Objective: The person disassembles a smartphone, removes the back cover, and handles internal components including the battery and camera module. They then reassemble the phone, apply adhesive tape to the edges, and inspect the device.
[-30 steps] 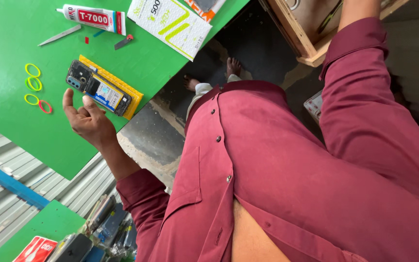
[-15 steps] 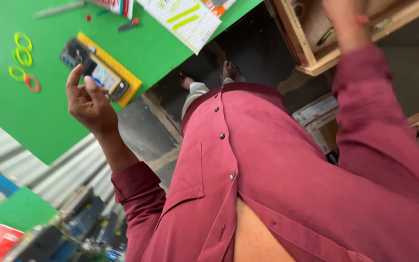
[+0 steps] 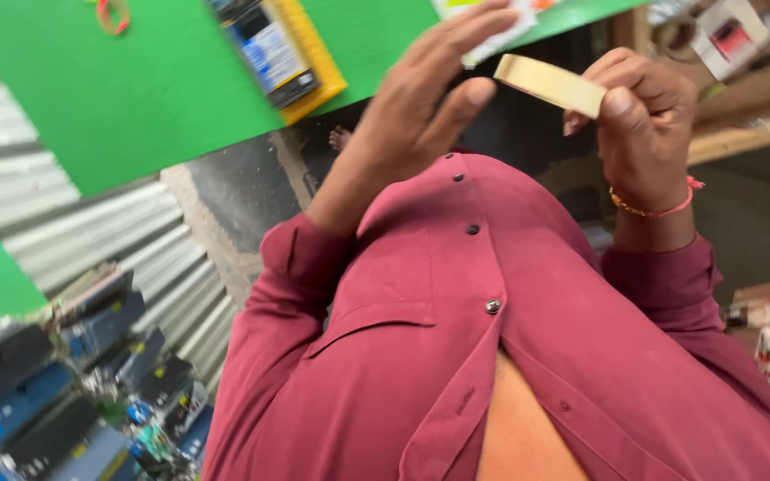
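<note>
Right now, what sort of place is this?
Probably a small repair stall or workshop: a green worktable, boxed goods stacked by a corrugated metal wall, and a tape roll in the right hand.

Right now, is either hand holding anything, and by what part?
The right hand holds a cream roll of tape, pinched at its right-hand end between thumb and fingers. The left hand is open beside the roll, gripping nothing.

We see a green tabletop (image 3: 162, 98) at upper left, and below it a wall of ribbed grey sheet metal (image 3: 91, 240) meeting a dark floor (image 3: 233, 191). At upper right stands a wooden shelf (image 3: 741, 134). Blurred boxed goods (image 3: 64, 392) crowd the lower left corner.
</note>
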